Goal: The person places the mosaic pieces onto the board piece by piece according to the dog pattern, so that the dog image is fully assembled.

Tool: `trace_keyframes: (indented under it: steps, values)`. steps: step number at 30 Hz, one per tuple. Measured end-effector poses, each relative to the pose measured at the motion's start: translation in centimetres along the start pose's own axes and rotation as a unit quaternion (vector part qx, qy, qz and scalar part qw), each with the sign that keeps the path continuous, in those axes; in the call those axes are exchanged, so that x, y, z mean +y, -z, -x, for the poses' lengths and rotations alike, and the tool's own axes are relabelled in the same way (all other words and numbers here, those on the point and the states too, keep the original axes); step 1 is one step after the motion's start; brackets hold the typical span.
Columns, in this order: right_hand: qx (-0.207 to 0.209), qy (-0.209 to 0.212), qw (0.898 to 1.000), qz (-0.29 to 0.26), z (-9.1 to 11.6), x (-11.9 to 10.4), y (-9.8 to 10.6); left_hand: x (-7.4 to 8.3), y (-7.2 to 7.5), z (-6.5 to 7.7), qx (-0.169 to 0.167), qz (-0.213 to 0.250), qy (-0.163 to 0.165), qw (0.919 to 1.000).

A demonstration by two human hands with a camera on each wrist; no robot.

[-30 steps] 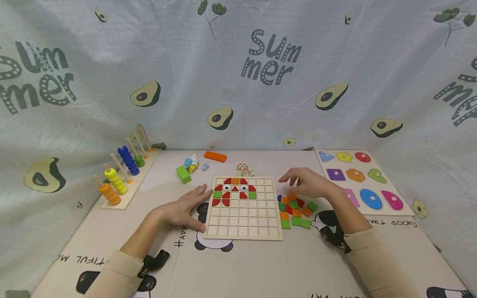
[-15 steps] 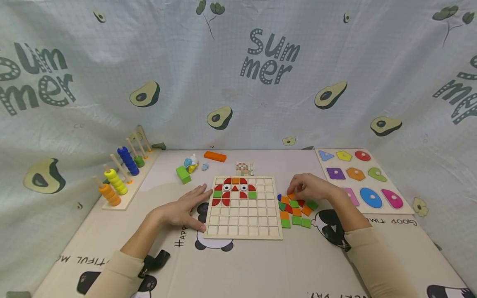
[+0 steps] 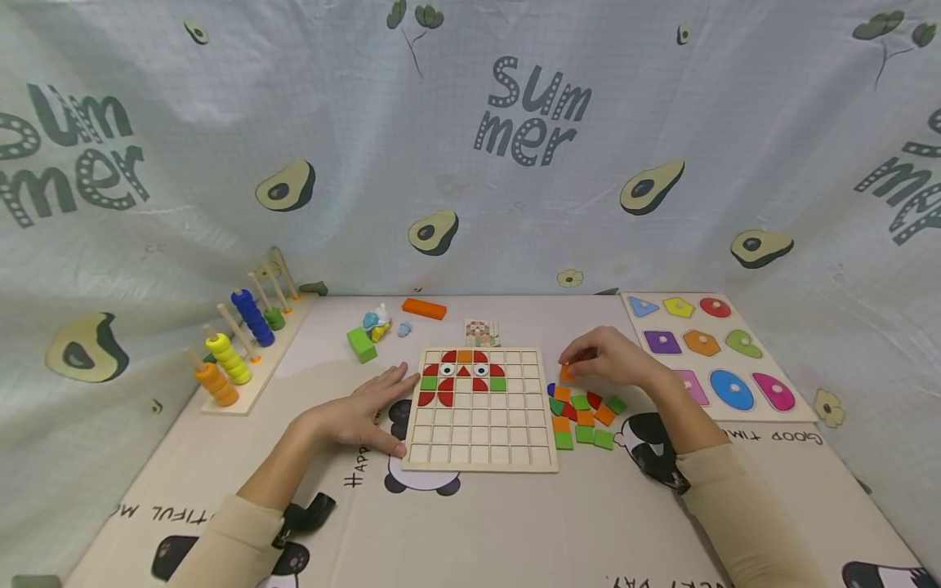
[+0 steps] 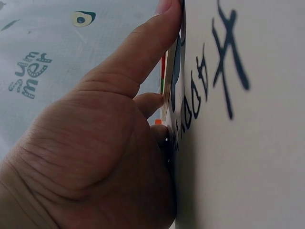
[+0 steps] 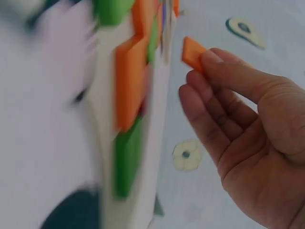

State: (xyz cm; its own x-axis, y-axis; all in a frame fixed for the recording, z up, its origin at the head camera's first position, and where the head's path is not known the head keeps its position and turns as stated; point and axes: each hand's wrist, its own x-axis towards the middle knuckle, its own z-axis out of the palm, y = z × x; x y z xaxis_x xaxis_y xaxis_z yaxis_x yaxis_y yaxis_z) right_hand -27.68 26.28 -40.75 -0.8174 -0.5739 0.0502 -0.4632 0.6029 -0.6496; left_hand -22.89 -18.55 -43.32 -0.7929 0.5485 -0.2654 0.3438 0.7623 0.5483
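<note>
Between thumb and fingers, my right hand (image 3: 612,357) pinches an orange square tile (image 5: 193,52), held up off the table beside the pile. My left hand (image 3: 365,411) lies spread along the left edge of a wooden grid board (image 3: 470,433), its thumb and fingertips at the rim. Red, green and orange tiles and two eye tiles (image 3: 447,371) fill part of the board's upper left rows. Right of the board lies a loose pile of green (image 3: 585,434), orange, red and blue tiles. A small picture card (image 3: 482,333) stands just behind the board.
A wooden stand with coloured rings (image 3: 250,318) is at the left. A green block (image 3: 362,345), a small toy figure (image 3: 378,322) and an orange block (image 3: 424,309) sit at the back. A shape puzzle board (image 3: 702,347) lies at the right. A printed curtain hangs behind.
My right hand came down to the pile, took hold of an orange tile, and has lifted it slightly up and toward the board. The left hand stays at the board's edge.
</note>
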Motion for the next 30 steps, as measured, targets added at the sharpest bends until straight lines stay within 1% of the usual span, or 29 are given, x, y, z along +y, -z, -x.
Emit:
trace_keyframes:
  steps: [3, 7, 10, 13, 17, 19, 23, 25, 30]
  values:
    - [-0.001, 0.038, 0.999, -0.016, -1.2, -1.3, 0.0, 0.0, 0.0, 0.0, 0.0, 0.002, 0.0, 1.0]
    - [-0.015, 0.07, 0.997, -0.03, -3.3, -3.7, -0.7, 0.0, -0.1, 0.0, 0.0, -0.002, -0.004, 1.0]
    - [-0.034, 0.086, 0.995, -0.031, -5.1, -5.6, -2.1, -0.1, -0.1, 0.0, 0.0, -0.006, -0.008, 1.0]
    - [-0.064, 0.089, 0.993, -0.038, -6.8, -7.3, -3.8, -0.1, -0.1, 0.1, 0.0, -0.004, -0.011, 0.9999]
    - [-0.101, 0.093, 0.99, -0.044, -8.6, -9.0, -6.1, -0.1, -0.1, 0.1, -0.002, -0.004, -0.009, 0.9999]
    - [-0.112, 0.098, 0.988, -0.03, -9.3, -9.5, -7.1, -0.1, -0.1, 0.1, -0.004, -0.004, -0.007, 1.0]
    - [-0.123, 0.098, 0.987, 0.023, -10.1, -10.2, -8.4, -0.1, -0.1, 0.0, -0.005, -0.006, -0.005, 1.0]
    - [-0.124, 0.092, 0.987, 0.042, -10.3, -10.5, -8.8, -0.1, 0.0, 0.0, -0.005, -0.006, -0.005, 1.0]
    - [-0.121, 0.091, 0.986, 0.071, -10.3, -10.9, -9.2, -0.1, 0.0, 0.0, -0.005, -0.006, -0.003, 1.0]
